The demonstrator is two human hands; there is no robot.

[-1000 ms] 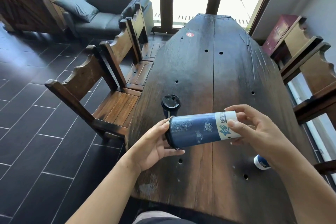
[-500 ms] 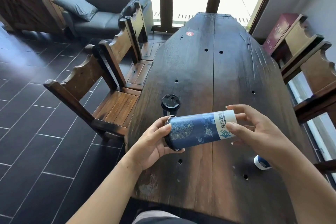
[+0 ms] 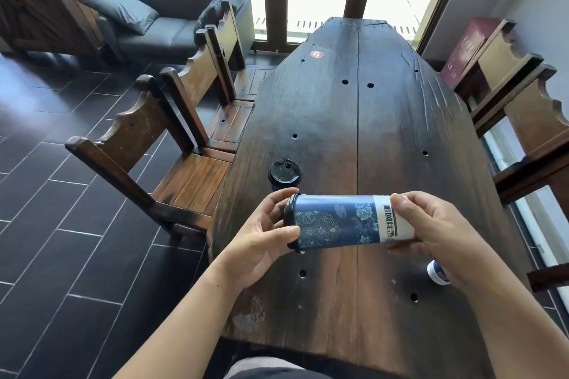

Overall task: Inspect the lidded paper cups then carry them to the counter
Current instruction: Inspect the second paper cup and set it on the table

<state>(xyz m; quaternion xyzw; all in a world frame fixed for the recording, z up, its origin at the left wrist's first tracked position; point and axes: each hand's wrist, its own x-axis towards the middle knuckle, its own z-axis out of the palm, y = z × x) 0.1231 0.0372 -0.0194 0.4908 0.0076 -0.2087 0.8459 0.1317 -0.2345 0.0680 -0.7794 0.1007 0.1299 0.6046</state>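
A tall blue paper cup with a floral print and a black lid lies sideways in the air above the dark wooden table. My left hand grips its lidded end, and my right hand grips its white base end. A second cup with a black lid stands upright on the table just behind my left hand. A third blue and white cup lies on the table, mostly hidden under my right wrist.
Wooden chairs line the table's left side, and more chairs stand on the right. A grey sofa sits at the back left on the dark tiled floor. Windows stand beyond the table's far end.
The cup has turned about its long axis in my hands, showing a different part of its print. Both hands have shifted their fingers slightly; the other cups have not moved.
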